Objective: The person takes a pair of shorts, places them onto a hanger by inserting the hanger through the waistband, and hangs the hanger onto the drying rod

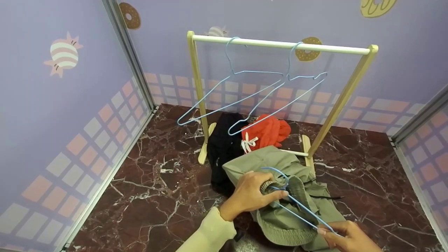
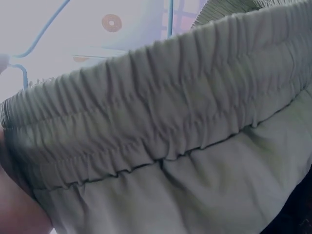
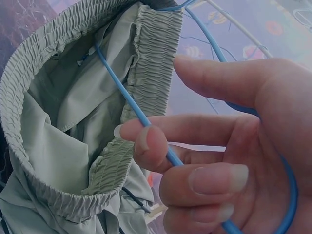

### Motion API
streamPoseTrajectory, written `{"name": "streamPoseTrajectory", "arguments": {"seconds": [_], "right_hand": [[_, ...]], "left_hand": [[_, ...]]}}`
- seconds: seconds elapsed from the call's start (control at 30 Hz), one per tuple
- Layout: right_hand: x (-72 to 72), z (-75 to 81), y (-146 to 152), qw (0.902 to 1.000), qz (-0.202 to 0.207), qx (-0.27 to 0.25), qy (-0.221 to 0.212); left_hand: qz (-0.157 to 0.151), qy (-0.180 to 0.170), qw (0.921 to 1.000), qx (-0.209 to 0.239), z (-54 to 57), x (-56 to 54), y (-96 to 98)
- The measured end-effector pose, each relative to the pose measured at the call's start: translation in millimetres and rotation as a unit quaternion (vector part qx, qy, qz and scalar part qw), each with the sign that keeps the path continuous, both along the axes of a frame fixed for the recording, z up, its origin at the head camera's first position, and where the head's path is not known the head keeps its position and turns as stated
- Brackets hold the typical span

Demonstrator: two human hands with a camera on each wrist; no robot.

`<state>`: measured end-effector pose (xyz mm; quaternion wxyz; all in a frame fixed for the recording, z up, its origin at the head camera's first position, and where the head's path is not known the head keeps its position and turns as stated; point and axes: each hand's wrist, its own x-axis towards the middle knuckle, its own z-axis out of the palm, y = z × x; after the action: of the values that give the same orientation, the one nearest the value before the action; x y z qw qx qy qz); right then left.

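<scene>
- From your head view, your left hand pinches the edge of the green pants, with the thumb and fingers close together.
- Your right hand holds one end of the blue hanger, low on the right side.
- The green pants lie in a heap on the floor, in front of the clothes rack, and their stretchy waistband is open between your hands.
- The blue hanger sits partly in that opening, and its hook sticks up near your left thumb.
- Two more hangers, the left hanger and the right hanger, hang from the white bar of the clothes rack.
- Black clothes and red clothes lie under the hangers, side by side; the red one has a white string.
- A purple wall with candy and doughnut pictures stands behind.
- From your left wrist, the wrinkly waistband fills most of the view, and a blurry bit of your left hand is at its left end.
- From your right wrist, your fingers curl round the blue wire, and your thumb is held apart from it.
- The wire slopes up into the round waist hole, and its bent end loops by your palm.
</scene>
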<state>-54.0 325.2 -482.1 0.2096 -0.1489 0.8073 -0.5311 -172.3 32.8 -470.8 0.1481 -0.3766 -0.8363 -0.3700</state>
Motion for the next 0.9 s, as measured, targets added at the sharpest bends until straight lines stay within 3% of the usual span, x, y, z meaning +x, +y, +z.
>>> {"name": "streamPoseTrajectory", "arguments": {"seconds": [0.3, 0.5, 0.73, 0.83, 0.9], "right_hand": [[-3.3, 3.7, -3.2, 0.9994, -0.011, 0.031, 0.008], [-4.4, 4.0, -3.7, 0.9983, -0.023, 0.053, -0.003], [-2.9, 3.7, 4.8, 0.9969, 0.021, -0.061, -0.044], [-2.6, 2.7, 10.4, 0.989, 0.054, -0.127, -0.052], [-3.4, 0.5, 14.5, 0.9779, 0.086, -0.183, -0.053]], "left_hand": [[0.009, 0.043, 0.999, 0.011, 1.5, 2.4, 6.2], [0.013, 0.051, 0.9983, 0.025, -2.0, 2.3, 7.8], [0.008, 0.055, 0.9978, 0.035, -2.8, 0.2, 8.8], [0.005, 0.056, 0.9976, 0.041, -3.2, -1.1, 8.5], [0.002, 0.052, 0.9976, 0.046, -3.4, -1.7, 7.4]]}}
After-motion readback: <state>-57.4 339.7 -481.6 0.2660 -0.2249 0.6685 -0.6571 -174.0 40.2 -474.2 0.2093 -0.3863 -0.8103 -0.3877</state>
